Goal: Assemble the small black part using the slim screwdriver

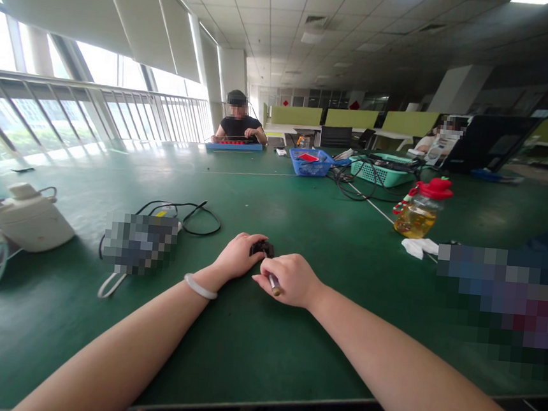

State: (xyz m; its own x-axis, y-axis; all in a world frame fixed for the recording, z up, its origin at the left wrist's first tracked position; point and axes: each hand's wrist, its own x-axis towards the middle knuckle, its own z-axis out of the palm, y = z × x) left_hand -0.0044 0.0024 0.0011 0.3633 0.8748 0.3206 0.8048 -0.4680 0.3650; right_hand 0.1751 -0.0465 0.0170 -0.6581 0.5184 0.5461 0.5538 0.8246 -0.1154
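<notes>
Left hand (239, 255) grips small dark part (264, 249), right hand (295, 279) grasps slim tool (274, 285); best to pin part firmly, keep tool steady.

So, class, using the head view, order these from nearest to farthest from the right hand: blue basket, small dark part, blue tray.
1. Small dark part, just ahead-left.
2. Blue basket, further ahead.
3. Blue tray, far ahead, to the left.

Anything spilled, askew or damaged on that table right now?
I see no spill or damage. The untidiest spot is the green basket: black cables hang over its side and sprawl in loose loops on the table. Nothing odd shows near the left hand or right hand.
</notes>
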